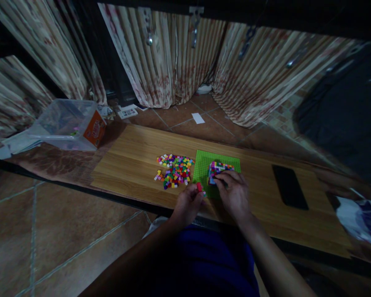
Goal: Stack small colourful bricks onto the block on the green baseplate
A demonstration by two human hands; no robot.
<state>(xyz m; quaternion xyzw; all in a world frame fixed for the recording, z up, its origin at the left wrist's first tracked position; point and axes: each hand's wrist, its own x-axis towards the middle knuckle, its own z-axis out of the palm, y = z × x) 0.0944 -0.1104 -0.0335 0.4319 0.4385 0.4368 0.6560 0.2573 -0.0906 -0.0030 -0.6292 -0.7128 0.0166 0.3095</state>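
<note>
My left hand (188, 203) pinches a red toy brick (199, 187) between thumb and finger, just off the near left edge of the green baseplate (201, 165). A small pale brick shows just below it. On the baseplate stands a block built of many-coloured bricks (215, 167). My right hand (233, 190) reaches over the block's near right side, fingers bent together at its front. Whether a brick sits between those fingertips is hidden. A spread of loose coloured bricks (177, 170) lies left of the baseplate on the wooden board.
The wooden board (136, 152) carries a black phone-like slab (289, 187) on the right. A clear plastic bin (64, 123) with an orange label stands at the far left. White and purple packaging (360, 218) lies at the right end. Curtains (173, 62) hang behind, over tiled floor.
</note>
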